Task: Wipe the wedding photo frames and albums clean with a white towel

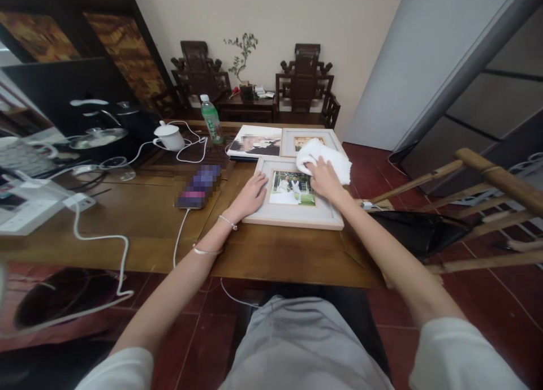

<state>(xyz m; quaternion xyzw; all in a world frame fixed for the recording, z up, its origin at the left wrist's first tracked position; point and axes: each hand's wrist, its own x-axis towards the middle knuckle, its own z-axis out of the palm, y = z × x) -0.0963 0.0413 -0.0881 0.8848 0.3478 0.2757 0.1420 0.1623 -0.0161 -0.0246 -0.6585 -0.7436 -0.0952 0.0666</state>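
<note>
Grey clothing [305, 345] nearest; framed photo [292, 189] back from table edge [292, 274]

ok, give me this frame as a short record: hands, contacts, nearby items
left hand: laid on the left side of the front picture frame
right hand: on a bunched white cloth, toward the front picture frame's upper right
front picture frame: photo side up
behind it: rear picture frame, partly hidden by the cloth
left of frames: phone, white cable at its near end
farther back: upright green bottle; lidded white cup
surface: wooden table
</note>
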